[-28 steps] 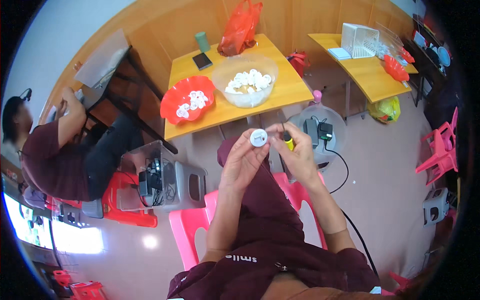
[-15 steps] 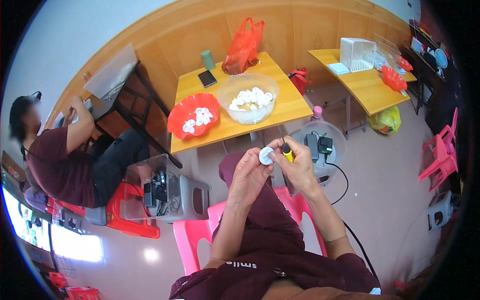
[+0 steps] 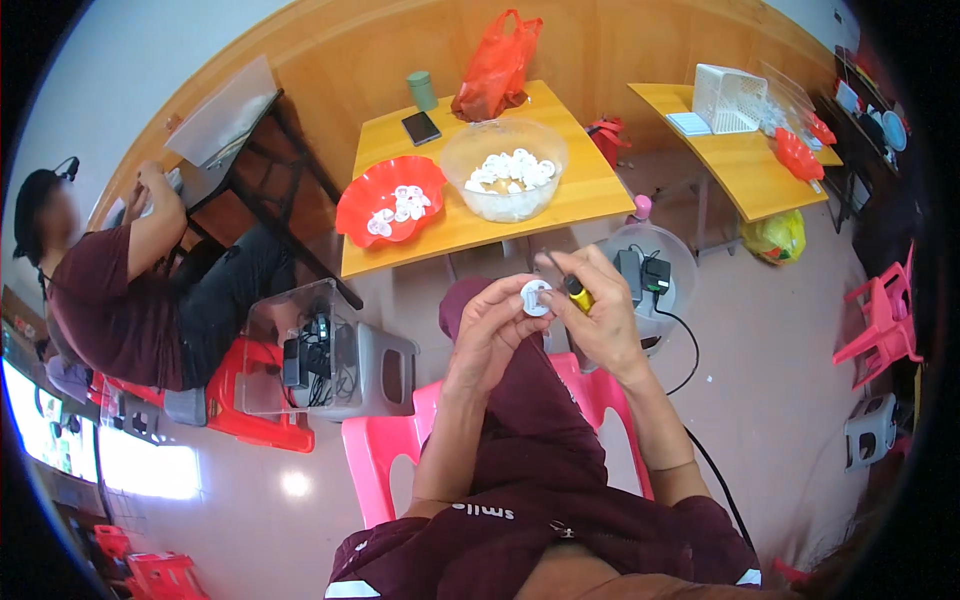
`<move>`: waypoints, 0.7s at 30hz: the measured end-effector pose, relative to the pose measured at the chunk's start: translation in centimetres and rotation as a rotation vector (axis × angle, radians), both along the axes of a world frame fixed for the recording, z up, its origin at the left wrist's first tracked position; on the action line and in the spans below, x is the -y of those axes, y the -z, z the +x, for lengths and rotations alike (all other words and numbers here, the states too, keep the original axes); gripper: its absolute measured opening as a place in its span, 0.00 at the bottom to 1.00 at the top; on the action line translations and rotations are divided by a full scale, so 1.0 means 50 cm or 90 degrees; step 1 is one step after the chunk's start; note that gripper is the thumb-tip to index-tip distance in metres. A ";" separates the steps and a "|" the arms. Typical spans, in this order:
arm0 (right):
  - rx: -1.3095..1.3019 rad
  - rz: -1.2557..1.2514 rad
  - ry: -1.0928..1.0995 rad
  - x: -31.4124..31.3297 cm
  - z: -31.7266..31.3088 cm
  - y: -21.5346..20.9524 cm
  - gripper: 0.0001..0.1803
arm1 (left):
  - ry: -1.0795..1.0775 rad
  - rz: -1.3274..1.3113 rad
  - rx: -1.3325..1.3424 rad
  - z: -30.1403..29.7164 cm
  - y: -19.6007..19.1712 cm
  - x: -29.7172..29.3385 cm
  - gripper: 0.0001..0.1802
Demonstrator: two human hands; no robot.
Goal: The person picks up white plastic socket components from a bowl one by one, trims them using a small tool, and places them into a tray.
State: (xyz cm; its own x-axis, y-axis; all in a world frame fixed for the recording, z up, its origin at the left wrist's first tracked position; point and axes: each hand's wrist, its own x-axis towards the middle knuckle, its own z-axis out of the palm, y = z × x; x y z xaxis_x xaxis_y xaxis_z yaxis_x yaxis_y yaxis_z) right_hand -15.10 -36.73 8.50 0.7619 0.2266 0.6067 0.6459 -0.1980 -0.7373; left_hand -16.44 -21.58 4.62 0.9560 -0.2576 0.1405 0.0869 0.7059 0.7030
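My left hand (image 3: 493, 325) pinches a small white round part (image 3: 536, 297) over my lap. My right hand (image 3: 600, 315) grips a yellow-handled screwdriver (image 3: 570, 287), its thin shaft slanting up and to the left past the part. Both hands meet just in front of a yellow table (image 3: 470, 226). On that table a clear bowl (image 3: 504, 172) holds several white parts, and a red scalloped dish (image 3: 390, 200) holds a few more.
A phone (image 3: 421, 127), green cup (image 3: 422, 90) and red plastic bag (image 3: 496, 60) are at the table's far side. A person (image 3: 130, 290) sits at left by a grey box (image 3: 320, 350). A round bin with chargers (image 3: 650, 275), pink chairs (image 3: 885, 320), a second table (image 3: 745, 150).
The view has shifted slightly. My hands stay together on the white part and the screwdriver, now a little lower and nearer my lap.
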 end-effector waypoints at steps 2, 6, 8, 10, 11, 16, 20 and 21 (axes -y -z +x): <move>0.000 0.002 0.070 -0.007 -0.016 -0.018 0.16 | -0.025 -0.031 0.002 -0.002 -0.002 0.000 0.18; -0.020 -0.040 0.002 0.000 -0.030 -0.028 0.18 | -0.085 -0.072 0.021 -0.009 -0.017 -0.008 0.19; 0.014 -0.053 0.013 -0.010 -0.032 -0.016 0.19 | -0.107 -0.071 0.024 -0.013 -0.022 -0.012 0.19; 0.025 -0.087 0.034 -0.015 -0.033 -0.008 0.19 | -0.144 -0.056 0.044 -0.016 -0.033 -0.010 0.18; 0.026 -0.087 0.035 -0.016 -0.033 -0.007 0.19 | -0.143 -0.057 0.045 -0.016 -0.032 -0.009 0.18; 0.063 -0.089 0.053 -0.020 -0.031 -0.008 0.19 | -0.178 -0.028 0.049 -0.019 -0.030 -0.010 0.18; 0.054 -0.095 0.046 -0.020 -0.030 -0.007 0.18 | -0.183 -0.043 0.055 -0.019 -0.029 -0.011 0.17; 0.058 -0.099 0.047 -0.020 -0.030 -0.006 0.18 | -0.186 -0.040 0.056 -0.019 -0.029 -0.011 0.17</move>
State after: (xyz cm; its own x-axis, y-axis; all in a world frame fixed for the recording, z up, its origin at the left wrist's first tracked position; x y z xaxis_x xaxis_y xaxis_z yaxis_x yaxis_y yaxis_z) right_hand -16.59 -35.71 8.81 0.7235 0.2688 0.6359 0.6882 -0.3541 -0.6332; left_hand -17.41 -21.04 6.07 0.9718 0.0378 0.2329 -0.1851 0.7345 0.6529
